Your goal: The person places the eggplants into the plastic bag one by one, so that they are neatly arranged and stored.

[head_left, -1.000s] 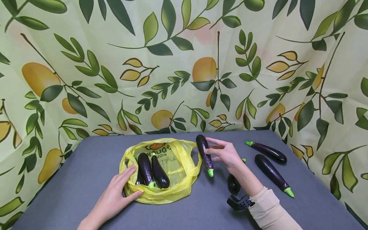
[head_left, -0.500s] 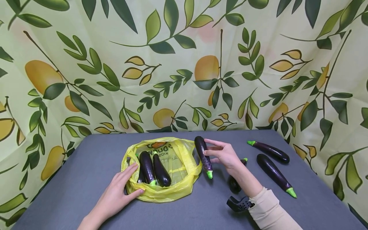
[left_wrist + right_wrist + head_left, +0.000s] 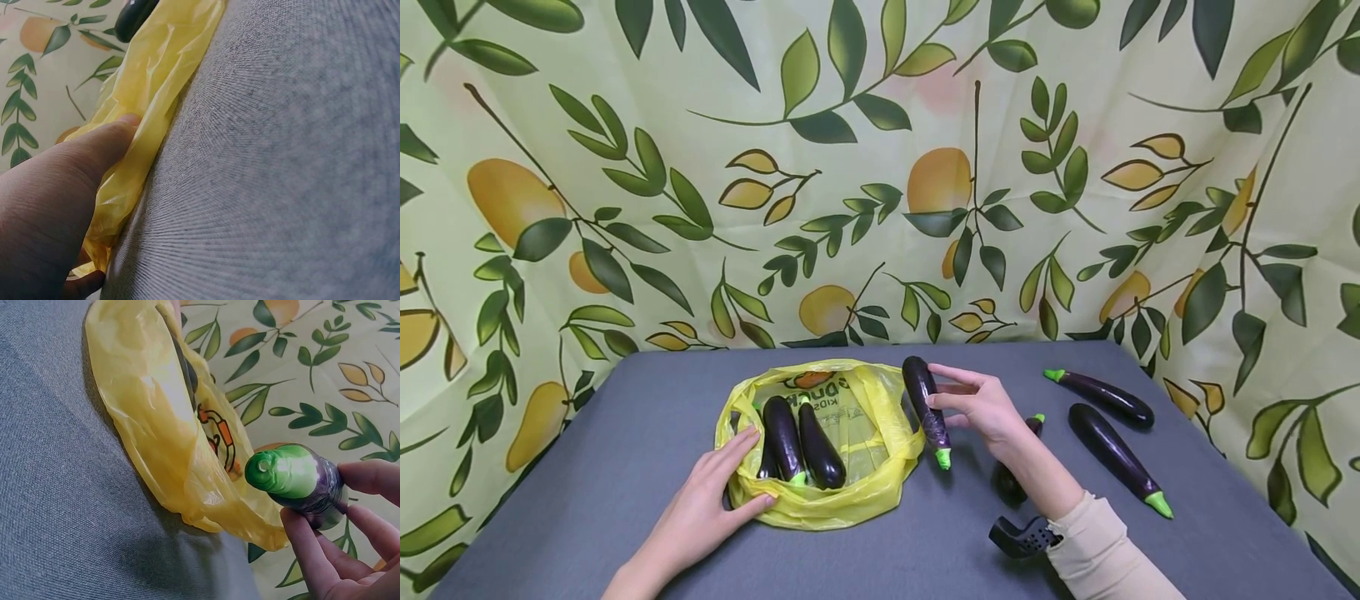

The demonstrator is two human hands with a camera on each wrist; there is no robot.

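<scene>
A yellow plastic bag (image 3: 857, 508) lies with its mouth spread on the grey table, with printing inside. Several eggplants are in its left part, two plainly seen: one eggplant (image 3: 784, 437) and another eggplant (image 3: 822, 450) beside it. My left hand (image 3: 711, 492) holds the bag's near-left rim, thumb in front and fingers farther back; the left wrist view shows the thumb against the yellow plastic. Just right of the bag, my right hand (image 3: 981, 408) pinches a raised eggplant (image 3: 925, 404) between thumb and fingers. Its green stem end (image 3: 281, 472) faces the right wrist camera.
On the table to the right lie an eggplant (image 3: 1101, 396) at the back and another eggplant (image 3: 1116, 454) nearer. A third eggplant (image 3: 1009, 483) is partly hidden under my right forearm. A leaf-patterned cloth (image 3: 880, 208) hangs behind the table (image 3: 655, 400).
My right hand has shifted slightly left with the eggplant, toward the bag's right edge. The left hand stays on the rim. The whole view has shifted a little.
</scene>
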